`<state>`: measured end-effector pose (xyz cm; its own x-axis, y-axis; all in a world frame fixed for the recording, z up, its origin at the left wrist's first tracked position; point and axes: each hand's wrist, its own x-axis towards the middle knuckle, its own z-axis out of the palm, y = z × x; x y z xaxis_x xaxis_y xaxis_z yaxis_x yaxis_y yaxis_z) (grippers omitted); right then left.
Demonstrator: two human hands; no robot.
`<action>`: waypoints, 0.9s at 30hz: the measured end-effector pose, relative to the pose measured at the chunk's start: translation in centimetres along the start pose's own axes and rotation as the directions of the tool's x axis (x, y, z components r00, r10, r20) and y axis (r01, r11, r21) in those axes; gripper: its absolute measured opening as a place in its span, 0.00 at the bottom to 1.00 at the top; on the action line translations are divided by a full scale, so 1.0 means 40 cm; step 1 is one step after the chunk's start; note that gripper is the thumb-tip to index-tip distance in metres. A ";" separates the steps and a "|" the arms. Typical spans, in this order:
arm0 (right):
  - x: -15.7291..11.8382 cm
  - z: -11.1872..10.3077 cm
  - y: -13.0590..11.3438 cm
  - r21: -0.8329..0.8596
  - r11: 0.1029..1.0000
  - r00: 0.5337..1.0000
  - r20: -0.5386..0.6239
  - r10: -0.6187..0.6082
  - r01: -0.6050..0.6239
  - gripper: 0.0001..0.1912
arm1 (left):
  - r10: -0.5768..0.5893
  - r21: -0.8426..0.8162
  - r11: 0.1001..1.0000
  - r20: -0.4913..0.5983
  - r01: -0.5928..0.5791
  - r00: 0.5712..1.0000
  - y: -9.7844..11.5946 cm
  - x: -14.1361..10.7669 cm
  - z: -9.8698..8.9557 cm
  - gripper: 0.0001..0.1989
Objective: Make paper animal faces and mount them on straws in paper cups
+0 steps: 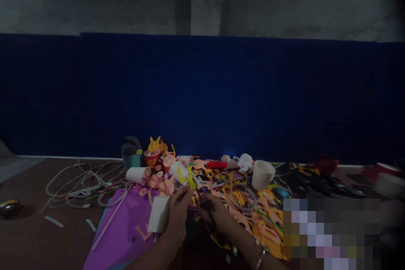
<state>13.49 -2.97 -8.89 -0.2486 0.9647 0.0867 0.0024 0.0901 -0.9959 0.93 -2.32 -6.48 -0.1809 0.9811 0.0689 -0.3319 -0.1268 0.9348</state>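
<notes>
My left hand (179,206) is closed, pinching a piece of yellow paper (191,180) between thumb and fingertips. Close beside it my right hand (217,211) grips a pair of dark scissors (211,220), whose blades point up toward the paper. Whether the blades touch the paper I cannot tell in the dim light. A white paper cup (157,215) stands just left of my left hand, partly hidden by it. Beyond the fingertips another white cup (178,171) lies tilted among paper cut-outs.
Purple sheets (122,223) lie at the left, next to tangled white cables (69,183). Orange and peach paper scraps (267,230) spread to the right. Behind stand a teal bottle (131,160), a red cup (152,159) and a white cup (263,175), before a blue wall (202,93).
</notes>
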 end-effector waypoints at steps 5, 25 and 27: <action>0.001 -0.001 0.012 -0.002 1.000 1.000 -0.001 0.017 -0.017 0.13 | 0.022 0.012 1.000 -0.024 -0.022 0.999 -0.009 0.003 -0.006 0.11; -0.006 -0.001 -0.014 -0.014 1.000 1.000 0.025 0.006 -0.005 0.14 | -0.039 -0.012 0.999 0.066 0.040 0.997 -0.007 -0.003 -0.003 0.09; -0.004 -0.003 -0.008 -0.015 1.000 1.000 0.027 0.014 -0.014 0.13 | -0.041 -0.014 0.999 0.101 0.043 0.994 -0.007 0.000 -0.006 0.09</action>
<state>13.64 -3.14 -8.57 -0.2743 0.9590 0.0716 0.0205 0.0802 -0.9966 0.83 -2.33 -6.84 -0.0722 0.9953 0.0651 -0.3523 -0.0866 0.9319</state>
